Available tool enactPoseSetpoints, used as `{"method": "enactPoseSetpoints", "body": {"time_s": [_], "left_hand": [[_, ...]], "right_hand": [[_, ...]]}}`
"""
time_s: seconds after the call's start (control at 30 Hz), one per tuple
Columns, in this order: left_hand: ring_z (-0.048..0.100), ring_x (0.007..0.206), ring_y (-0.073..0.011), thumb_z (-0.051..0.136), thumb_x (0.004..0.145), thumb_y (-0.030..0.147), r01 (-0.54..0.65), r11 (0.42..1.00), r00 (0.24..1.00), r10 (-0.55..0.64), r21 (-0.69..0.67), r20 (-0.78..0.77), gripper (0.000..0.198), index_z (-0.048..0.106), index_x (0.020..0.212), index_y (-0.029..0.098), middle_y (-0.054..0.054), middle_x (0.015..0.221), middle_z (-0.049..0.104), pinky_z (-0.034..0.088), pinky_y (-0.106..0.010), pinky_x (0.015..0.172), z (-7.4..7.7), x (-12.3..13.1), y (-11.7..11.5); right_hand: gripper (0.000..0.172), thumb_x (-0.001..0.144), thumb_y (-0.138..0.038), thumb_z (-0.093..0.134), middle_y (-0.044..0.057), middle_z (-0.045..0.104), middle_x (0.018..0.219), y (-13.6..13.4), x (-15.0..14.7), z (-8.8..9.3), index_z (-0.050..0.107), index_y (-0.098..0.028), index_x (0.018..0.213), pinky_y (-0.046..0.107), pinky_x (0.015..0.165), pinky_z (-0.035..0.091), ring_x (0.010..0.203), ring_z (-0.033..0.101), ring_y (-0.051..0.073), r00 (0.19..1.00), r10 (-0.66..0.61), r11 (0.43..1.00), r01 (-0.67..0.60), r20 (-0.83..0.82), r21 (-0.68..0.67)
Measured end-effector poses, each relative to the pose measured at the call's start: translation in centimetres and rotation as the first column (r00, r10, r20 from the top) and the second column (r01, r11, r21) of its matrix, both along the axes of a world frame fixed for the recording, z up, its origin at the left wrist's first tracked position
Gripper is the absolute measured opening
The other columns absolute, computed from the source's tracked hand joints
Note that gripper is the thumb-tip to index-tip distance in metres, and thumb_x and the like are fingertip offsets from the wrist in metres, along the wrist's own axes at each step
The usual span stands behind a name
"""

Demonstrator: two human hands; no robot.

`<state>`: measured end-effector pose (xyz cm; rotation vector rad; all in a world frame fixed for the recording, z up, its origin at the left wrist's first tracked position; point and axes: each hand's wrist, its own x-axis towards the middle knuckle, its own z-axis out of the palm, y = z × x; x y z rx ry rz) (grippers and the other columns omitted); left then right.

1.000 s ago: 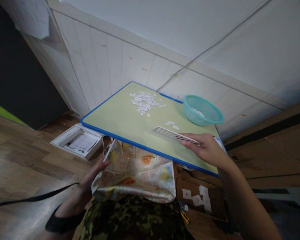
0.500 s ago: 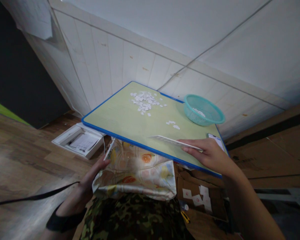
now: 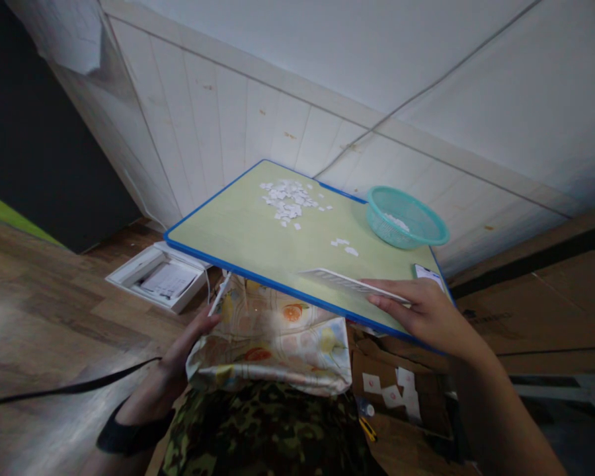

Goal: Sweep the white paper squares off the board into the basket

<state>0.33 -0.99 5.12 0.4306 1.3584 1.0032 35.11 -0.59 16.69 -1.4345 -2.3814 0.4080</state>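
My right hand (image 3: 421, 311) pinches one end of a thin white sheet (image 3: 344, 283), tilted just above the table's near side. Rows of faint marks run along the sheet, too blurred to read. Low on the left, my left hand (image 3: 201, 334) is closed on a narrow white strip-like piece (image 3: 221, 291) below the table edge; its full shape cannot be made out. Beside that hand a fruit-print cloth (image 3: 277, 344) covers my lap. Small white paper-like pieces (image 3: 287, 198) lie heaped at the table's far left, with several more (image 3: 344, 246) near its middle.
The green table (image 3: 228, 228) has a blue rim and stands by a white wall. A turquoise basket (image 3: 406, 221) with white pieces sits at its far right, near a phone-like device (image 3: 429, 274). On the floor are a white box (image 3: 178, 304), a cardboard box (image 3: 426, 423) and a yellow-handled cutter (image 3: 367, 430).
The view has shifted very slightly. My right hand and its sheet have moved a little to the right and down; my left hand keeps its hold.
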Motion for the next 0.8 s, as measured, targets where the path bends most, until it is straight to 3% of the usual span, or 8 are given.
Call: {"method": "enactPoseSetpoints", "body": {"time_s": [0.2,0.33,0.5,0.67,0.8], "left_hand": [[0.069,0.101,-0.0284,0.073,0.069,0.036,0.047,0.999,0.998,-0.047,0.0,0.042,0.03,0.077,0.096,0.022,-0.004,0.084,0.08,0.056,-0.027,0.07,-0.63,-0.48,-0.51],[0.07,0.1,-0.0278,0.072,0.072,0.035,0.058,0.998,0.995,-0.057,-0.001,0.077,0.039,0.073,0.109,0.022,-0.004,0.096,0.08,0.057,-0.028,0.07,-0.62,-0.34,-0.47],[0.073,0.086,-0.0289,0.072,0.071,0.037,0.076,0.995,0.995,-0.071,-0.068,0.075,0.051,0.069,0.119,0.019,-0.006,0.089,0.08,0.058,-0.031,0.066,-0.15,-0.03,-0.21],[0.073,0.086,-0.027,0.073,0.071,0.035,0.035,0.999,0.998,-0.034,-0.016,0.049,0.04,0.074,0.108,0.022,-0.002,0.08,0.081,0.057,-0.027,0.064,-0.22,-0.16,-0.42],[0.074,0.085,-0.0266,0.071,0.073,0.038,0.105,0.994,0.989,-0.101,-0.024,0.112,0.039,0.074,0.108,0.022,-0.003,0.08,0.08,0.057,-0.027,0.064,-0.31,-0.18,-0.45]], "right_hand": [[0.032,0.092,-0.024,0.052,-0.003,0.069,0.115,-0.15,-0.09,-0.11,0.063,-0.029,0.122,0.02,0.084,0.052,0.1,0.068,0.014,0.998,0.065,0.997,-0.065,-0.007,-0.048],[0.032,0.092,-0.024,0.051,-0.003,0.07,0.113,-0.38,-0.05,0.24,0.064,-0.03,0.121,0.019,0.083,0.052,0.098,0.068,0.013,0.997,0.076,0.995,-0.077,-0.025,-0.057],[0.032,0.091,-0.025,0.053,-0.002,0.071,0.112,-0.24,-0.09,0.16,0.064,-0.03,0.121,0.021,0.082,0.053,0.097,0.069,0.015,0.999,0.029,0.999,-0.029,-0.018,-0.018],[0.033,0.092,-0.027,0.05,-0.001,0.07,0.112,-0.38,-0.05,0.49,0.064,-0.03,0.122,0.023,0.08,0.055,0.096,0.069,0.017,0.996,0.094,0.992,-0.094,-0.004,-0.078],[0.032,0.092,-0.028,0.051,-0.002,0.071,0.11,-0.43,0.14,0.72,0.064,-0.031,0.121,0.023,0.078,0.056,0.094,0.07,0.017,0.997,0.071,0.996,-0.07,0.008,-0.049]]}}
